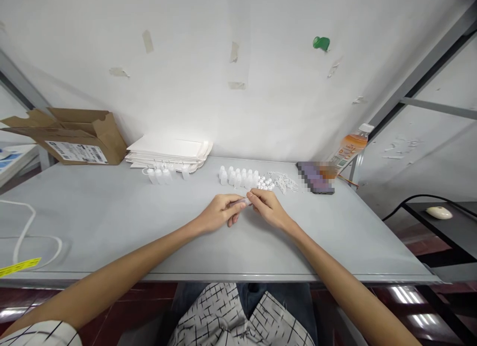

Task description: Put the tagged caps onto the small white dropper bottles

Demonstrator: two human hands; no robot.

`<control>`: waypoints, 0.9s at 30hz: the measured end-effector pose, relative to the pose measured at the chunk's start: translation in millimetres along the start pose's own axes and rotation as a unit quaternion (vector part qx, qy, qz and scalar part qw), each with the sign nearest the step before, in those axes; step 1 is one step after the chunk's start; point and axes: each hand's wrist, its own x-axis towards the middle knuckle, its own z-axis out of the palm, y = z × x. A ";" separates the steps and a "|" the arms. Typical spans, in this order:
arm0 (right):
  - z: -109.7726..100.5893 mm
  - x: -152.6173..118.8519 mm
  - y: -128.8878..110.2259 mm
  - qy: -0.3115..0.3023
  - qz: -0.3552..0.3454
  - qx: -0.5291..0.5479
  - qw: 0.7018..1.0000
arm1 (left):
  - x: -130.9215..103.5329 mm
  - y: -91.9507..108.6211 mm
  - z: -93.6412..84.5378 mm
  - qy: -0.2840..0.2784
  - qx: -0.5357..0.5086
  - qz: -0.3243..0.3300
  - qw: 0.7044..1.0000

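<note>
My left hand (218, 213) is closed around a small translucent plastic bottle (242, 201), which lies sideways above the grey table. At the bottle's right end, the fingers of my right hand (271, 207) are pinched together; what they grip there is mostly hidden. Just beyond my hands stand several similar small bottles (238, 177) in rows. Beside them lie a heap of small white caps (266, 183) and a tangle of thin white loops (283, 182). Farther left, another group of small bottles (159, 176) has white loops at the top.
An open cardboard box (85, 137) and a stack of white envelopes (171, 152) sit at the back left. On the right, a phone (315, 179) lies near an orange drink bottle (350, 147). A white cable (28, 226) crosses the left side of the table (130, 231).
</note>
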 end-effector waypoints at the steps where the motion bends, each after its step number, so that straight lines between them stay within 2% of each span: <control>1: -0.3 -0.2 -0.4 0.000 -0.001 0.001 1.000 | 0.1 0.0 0.0 -0.004 -0.017 -0.003 1.000; 6: -2.4 -0.6 -1.5 -0.008 -0.002 0.006 1.000 | 0.3 0.7 -1.9 -0.013 -0.046 -0.015 0.999; 9: -2.8 -0.7 -1.1 -0.017 0.008 0.006 1.000 | -0.8 2.0 -2.0 -0.003 0.003 -0.006 1.000; 11: -1.9 -0.8 0.0 -0.029 0.024 0.014 0.999 | -2.1 1.8 -1.4 0.016 0.077 0.017 0.997; 15: 2.9 -1.4 3.9 -0.036 0.066 0.055 0.996 | -4.3 -4.0 0.0 0.078 0.259 0.118 0.955; 17: 5.7 -1.7 6.0 -0.028 0.082 0.078 0.993 | -4.8 -9.1 0.5 0.093 0.312 0.162 0.931; 22: 9.2 -1.3 7.1 -0.035 0.111 0.136 0.984 | -5.0 -18.3 0.8 0.113 0.401 0.206 0.885; 24: 9.1 -1.1 5.2 -0.036 0.120 0.147 0.981 | -5.0 -18.7 0.2 0.121 0.414 0.214 0.877; 27: 8.0 -1.1 1.6 -0.026 0.121 0.142 0.982 | -5.1 -17.1 -1.4 0.127 0.396 0.212 0.884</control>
